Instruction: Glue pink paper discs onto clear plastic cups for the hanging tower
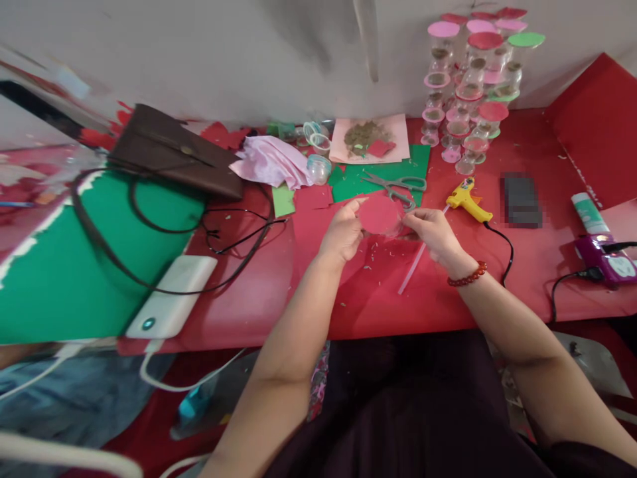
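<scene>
My left hand (pixel 342 231) grips a round red paper disc (pixel 379 216) by its left side, thumb on top. Fingers of my right hand (pixel 432 232) are pinched together at the disc's right edge. Something clear shows along the disc's lower right rim; its shape is mostly hidden. Behind the disc lie grey-handled scissors (pixel 398 182) on green paper (pixel 353 180). To the right of my right hand rests a yellow glue gun (pixel 468 199), and a pale glue stick (pixel 412 269) lies below that hand.
Stacked clear cups with coloured discs (pixel 470 86) stand at the back right. A brown bag (pixel 174 149) with a looping strap and a white power bank (pixel 172 297) lie left. Pink paper (pixel 343 143) carries a brown, grainy heap. A purple power socket (pixel 604 259) is far right.
</scene>
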{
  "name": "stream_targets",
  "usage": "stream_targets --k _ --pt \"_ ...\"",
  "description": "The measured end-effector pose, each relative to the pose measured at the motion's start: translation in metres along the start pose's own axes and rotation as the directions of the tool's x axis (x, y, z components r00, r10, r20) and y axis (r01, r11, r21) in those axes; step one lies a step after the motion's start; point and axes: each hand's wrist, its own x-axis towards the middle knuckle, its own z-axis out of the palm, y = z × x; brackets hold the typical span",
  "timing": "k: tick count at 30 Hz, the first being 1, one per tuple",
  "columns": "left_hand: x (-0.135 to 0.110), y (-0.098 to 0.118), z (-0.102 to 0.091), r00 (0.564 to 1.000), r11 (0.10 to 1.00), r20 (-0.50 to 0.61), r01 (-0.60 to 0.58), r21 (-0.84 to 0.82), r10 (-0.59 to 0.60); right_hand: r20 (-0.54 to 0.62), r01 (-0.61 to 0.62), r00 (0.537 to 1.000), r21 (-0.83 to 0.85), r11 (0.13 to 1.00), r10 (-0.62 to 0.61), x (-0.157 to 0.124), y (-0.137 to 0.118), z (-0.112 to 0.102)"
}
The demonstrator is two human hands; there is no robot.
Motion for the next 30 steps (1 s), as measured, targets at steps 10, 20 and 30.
stream_targets --k 10,20,30 --pt "0.002 -0.003 -0.005 0.995 0.999 0.091 -0.029 0.033 0.026 0.028 0.095 0.995 -0.095 0.991 -0.093 0.005 0.003 -0.006" --pt "0.007 -0.011 -0.008 0.994 0.997 0.113 -0.013 0.082 0.004 -0.04 0.097 0.994 -0.006 0.995 -0.097 0.007 0.003 -0.006" --pt "0.007 -0.007 -0.009 0.999 0.999 0.024 -0.036 0.009 0.036 0.108 0.049 0.994 -0.145 0.988 -0.034 0.005 0.001 -0.008"
